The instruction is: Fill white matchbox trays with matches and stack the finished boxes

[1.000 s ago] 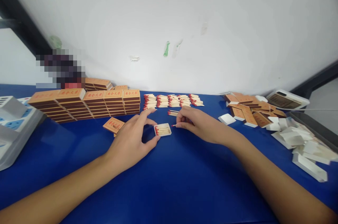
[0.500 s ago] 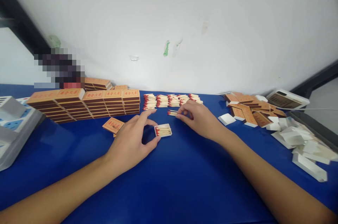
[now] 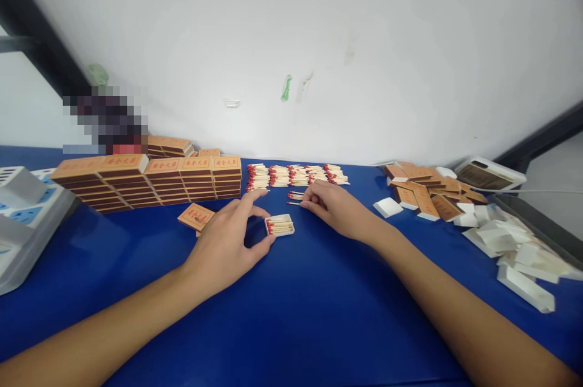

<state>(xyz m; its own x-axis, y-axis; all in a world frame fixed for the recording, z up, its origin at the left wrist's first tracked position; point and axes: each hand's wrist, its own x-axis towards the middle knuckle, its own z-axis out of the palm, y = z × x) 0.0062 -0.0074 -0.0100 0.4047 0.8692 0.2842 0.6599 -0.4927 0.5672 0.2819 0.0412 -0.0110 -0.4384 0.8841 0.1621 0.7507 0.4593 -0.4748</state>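
A small white matchbox tray (image 3: 291, 228) with red-tipped matches (image 3: 279, 226) inside lies on the blue table. My left hand (image 3: 230, 232) holds the tray's left end between thumb and a bent finger, its index finger stretched out above. Just beyond and right of the tray, my right hand (image 3: 330, 208) pinches the end of a match (image 3: 293, 203). A few loose matches (image 3: 296, 194) lie beside those fingertips, partly covered by them. Several piles of matches (image 3: 298, 175) form a row along the wall, heads to the left.
Stacked matchboxes (image 3: 164, 183) stand at back left, with flat box sleeves (image 3: 195, 215) by my left wrist. A power strip (image 3: 34, 217) sits far left. On the right are empty sleeves (image 3: 426, 200), a single white tray (image 3: 388, 207), heaped white trays (image 3: 514, 241) and a white device (image 3: 489, 173).
My right hand has shifted slightly toward me, and one match now lies apart from the small group at its fingertips. My left hand and the tray stay almost still.
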